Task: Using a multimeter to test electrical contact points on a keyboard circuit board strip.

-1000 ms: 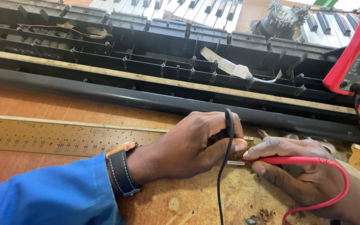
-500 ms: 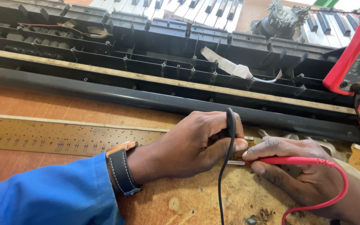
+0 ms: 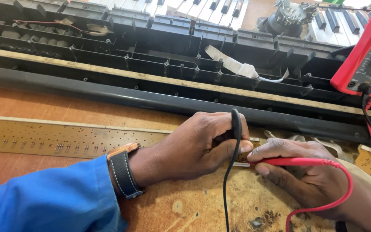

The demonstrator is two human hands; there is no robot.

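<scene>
My left hand (image 3: 194, 148), with a blue sleeve and a dark wrist strap, grips a black test probe (image 3: 235, 122) whose black lead drops toward the bottom edge. My right hand (image 3: 305, 174) pinches a red test probe (image 3: 295, 161) lying flat, its red lead looping back under the wrist. Both probe tips meet close together on a long tan circuit board (image 3: 52, 139) lying on the wooden bench. The exact contact spots are hidden by my fingers.
A red multimeter (image 3: 368, 56) stands at the right with both leads plugged in. An opened black keyboard chassis (image 3: 159, 81) spans the back, with white and black keys (image 3: 207, 8) beyond it and a flat ribbon cable (image 3: 232, 66). Debris lies on the worn bench near the bottom.
</scene>
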